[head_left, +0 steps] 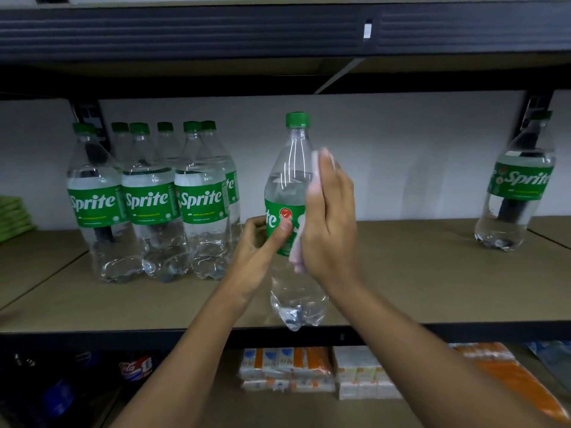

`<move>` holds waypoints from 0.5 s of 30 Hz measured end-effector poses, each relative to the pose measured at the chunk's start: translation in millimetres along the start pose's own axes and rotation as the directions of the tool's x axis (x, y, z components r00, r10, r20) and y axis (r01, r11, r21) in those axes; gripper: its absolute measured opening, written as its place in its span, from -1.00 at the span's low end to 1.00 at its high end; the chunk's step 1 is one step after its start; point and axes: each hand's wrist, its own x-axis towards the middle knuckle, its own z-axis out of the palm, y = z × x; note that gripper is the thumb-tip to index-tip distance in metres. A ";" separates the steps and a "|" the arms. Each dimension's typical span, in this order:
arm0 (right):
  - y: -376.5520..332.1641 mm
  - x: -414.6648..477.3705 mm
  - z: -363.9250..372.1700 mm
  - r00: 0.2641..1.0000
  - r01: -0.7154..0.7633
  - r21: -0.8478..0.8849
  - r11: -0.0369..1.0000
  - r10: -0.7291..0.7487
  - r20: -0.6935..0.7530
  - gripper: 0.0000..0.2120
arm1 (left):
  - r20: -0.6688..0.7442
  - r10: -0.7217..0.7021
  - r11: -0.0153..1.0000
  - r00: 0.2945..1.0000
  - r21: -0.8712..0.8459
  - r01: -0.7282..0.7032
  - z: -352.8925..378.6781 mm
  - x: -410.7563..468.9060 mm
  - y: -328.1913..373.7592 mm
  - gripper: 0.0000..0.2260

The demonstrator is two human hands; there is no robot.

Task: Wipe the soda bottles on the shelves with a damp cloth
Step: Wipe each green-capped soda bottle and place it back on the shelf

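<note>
A clear Sprite bottle (289,186) with a green cap and green label is held up in front of the middle shelf (401,273). My left hand (262,242) grips it around the label, thumb across the front. My right hand (332,220) presses a pale pink cloth (309,211) flat against the bottle's right side, fingers straight and pointing up. Only strips of the cloth show past the palm. A group of several Sprite bottles (151,202) stands on the shelf to the left. A single Sprite bottle (516,186) stands at the far right.
A dark shelf beam (216,29) runs overhead. Green folded cloths (14,217) lie at the far left of the shelf. The lower shelf holds dark cola bottles (136,367), white and orange packs (287,370) and orange bags (509,375).
</note>
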 end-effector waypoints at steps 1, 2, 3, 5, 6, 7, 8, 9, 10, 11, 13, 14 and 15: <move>-6.0 15.7 -0.6 1.000 -0.011 0.017 1.000 0.011 0.005 -0.55 | 0.013 -0.010 1.000 1.000 -0.017 0.010 -1.7 0.6 -1.2 -0.35; -10.2 26.6 -0.9 1.000 -0.015 0.031 0.999 0.015 0.011 -0.55 | 0.012 -0.028 0.999 1.000 -0.026 0.029 -2.6 1.6 -2.7 -0.35; -12.5 31.0 -0.5 1.000 -0.013 0.037 0.999 0.012 0.012 -0.56 | 0.014 -0.035 0.999 0.999 -0.034 0.035 -2.8 1.3 -3.2 -0.36; -8.2 20.6 1.5 1.000 0.022 0.003 1.000 -0.022 -0.006 -0.56 | 0.052 -0.054 0.998 0.997 -0.020 0.055 -4.0 0.6 -2.8 -0.42; -2.5 6.5 3.0 0.999 0.049 -0.044 0.998 -0.050 -0.019 -0.54 | 0.066 -0.070 0.998 0.995 -0.003 0.070 -3.3 -1.1 0.4 -0.45; 4.8 -11.2 4.6 0.996 0.077 -0.093 0.993 -0.080 -0.029 -0.53 | 0.077 -0.071 0.997 0.995 0.004 0.071 -3.6 -0.6 0.5 -0.45; 15.1 -30.8 5.7 0.995 0.095 -0.127 0.987 -0.099 -0.033 -0.51 | 0.080 -0.069 0.998 0.994 0.015 0.068 -3.2 0.3 0.8 -0.46; 25.7 -50.5 6.3 0.995 0.088 -0.136 0.987 -0.093 -0.025 -0.49 | 0.071 -0.069 0.998 0.995 0.013 0.068 -2.1 -1.0 4.1 -0.48; 35.4 -69.1 6.2 0.998 0.056 -0.127 0.990 -0.056 -0.001 -0.48 | 0.048 -0.059 0.998 0.997 0.023 0.058 -0.8 -2.4 7.8 -0.44; 42.8 -84.2 5.6 0.999 0.007 -0.109 0.994 -0.004 0.036 -0.48 | 0.018 -0.040 0.999 0.999 0.035 0.039 0.3 -2.4 9.7 -0.31; 50.5 -101.9 1.8 0.992 -0.071 -0.086 0.994 0.080 0.101 -0.49 | -0.021 -0.025 0.997 0.999 0.079 0.026 2.2 -1.5 9.1 -0.06; 50.2 -102.7 -0.3 0.991 -0.080 -0.079 0.994 0.088 0.105 -0.50 | -0.021 -0.017 0.997 1.000 0.077 0.018 2.1 -1.6 9.4 -0.06; 48.7 -98.1 -1.1 0.993 -0.077 -0.064 0.995 0.083 0.090 -0.51 | -0.013 -0.020 0.998 1.000 0.051 0.021 1.1 -2.3 9.9 -0.11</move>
